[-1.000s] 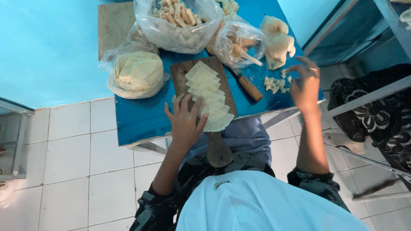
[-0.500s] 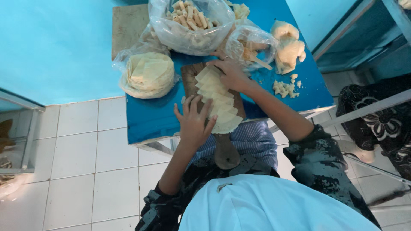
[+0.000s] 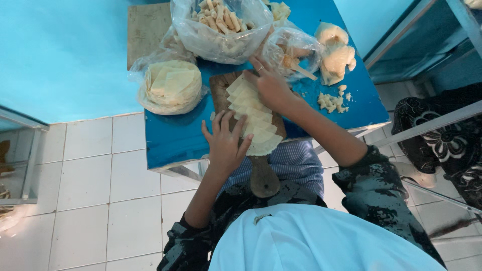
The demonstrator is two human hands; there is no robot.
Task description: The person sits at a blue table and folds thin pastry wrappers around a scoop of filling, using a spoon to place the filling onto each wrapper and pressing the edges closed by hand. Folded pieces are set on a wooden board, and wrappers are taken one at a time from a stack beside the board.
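Blue fills the scene: a turquoise wall, white floor tiles below it, and a glossy blue counter point(image 3: 175, 140) at which the person sits, seen from above.

Neither hand has a closed grip. The left hand point(image 3: 224, 143) lies flat with fingers spread, its fingertips pressing the near end of a row of pale wrapper sheets point(image 3: 253, 113). The right hand point(image 3: 271, 85) rests open on the far end of the same row, palm down, fingers reaching toward the bags. The sheets overlap like shingles along a wooden paddle board point(image 3: 241, 108), whose rounded handle point(image 3: 264, 178) hangs off the counter edge over the person's lap.

Done well, this laying-out probably wants light, flat pressure so that each sheet keeps an even overlap and none slips off the board's edge; thin sheets like these would tear or stick if pinched or dragged.

Just left of the board sits a round stack of wrappers in a clear bag point(image 3: 170, 86). Beyond the board stands a large clear bag of rolled pieces point(image 3: 221, 25), and beside it a smaller bag point(image 3: 291, 50) with what may be filling and a stick, though the plastic blurs it. Pale dough-like lumps point(image 3: 334, 55) and small crumbs point(image 3: 331, 102) lie to the right. A wooden board point(image 3: 145, 27) lies at the far left corner.
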